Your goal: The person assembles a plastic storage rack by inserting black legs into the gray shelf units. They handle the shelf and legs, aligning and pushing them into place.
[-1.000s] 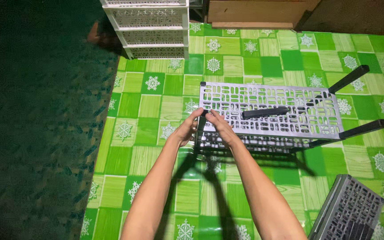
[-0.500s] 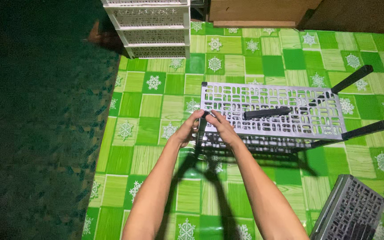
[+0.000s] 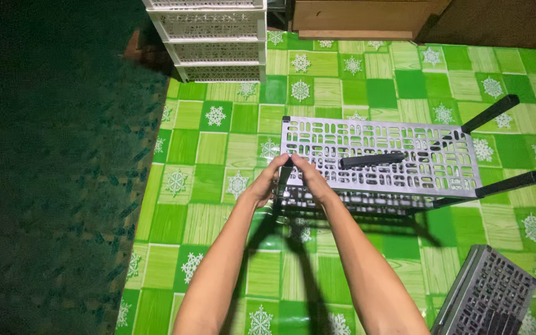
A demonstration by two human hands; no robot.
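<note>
Gripping one black post [image 3: 283,180] at the grey rack's [image 3: 379,155] near-left corner, both hands [image 3: 286,177].

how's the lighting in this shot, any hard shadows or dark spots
Head view: a bright light from near the camera lights the green patterned mat evenly; the arms and the grey perforated shelf throw hard dark shadows onto the mat in front of the person; the floor at left falls off into near darkness; no obvious blur.

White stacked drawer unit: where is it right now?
Head view, top, left of centre: the white stacked drawer unit stands at the green mat's far edge, beyond the grey perforated shelf rack both hands grip.
</note>
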